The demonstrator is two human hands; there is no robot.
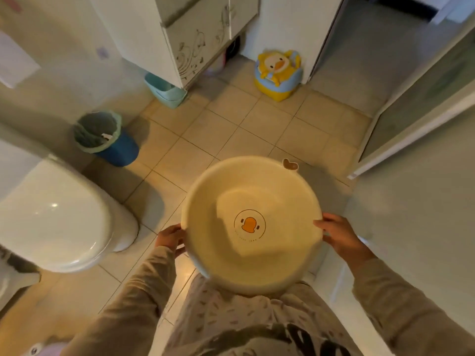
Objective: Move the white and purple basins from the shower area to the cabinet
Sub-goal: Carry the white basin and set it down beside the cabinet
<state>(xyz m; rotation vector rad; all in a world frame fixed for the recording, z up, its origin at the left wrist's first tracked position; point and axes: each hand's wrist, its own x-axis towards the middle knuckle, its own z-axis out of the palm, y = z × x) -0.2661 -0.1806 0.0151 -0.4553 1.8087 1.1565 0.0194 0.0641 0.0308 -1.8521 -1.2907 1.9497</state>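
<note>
I hold a round white basin (277,199) level in front of my body, above the tiled floor. An orange duck is printed on its bottom and a small brown heart tab sticks out from its far rim. My left hand (170,238) grips the left rim and my right hand (339,233) grips the right rim. The white cabinet (195,39) with a floral pattern on its doors stands ahead at the top centre. At the bottom left corner a small part of a pale purple object (50,349) shows; I cannot tell what it is.
A white toilet (51,222) is at the left. A blue bin (108,138) with a green liner and a teal container (167,91) stand near the cabinet. A yellow duck potty (279,73) sits against the far wall. A glass door frame (411,119) runs along the right.
</note>
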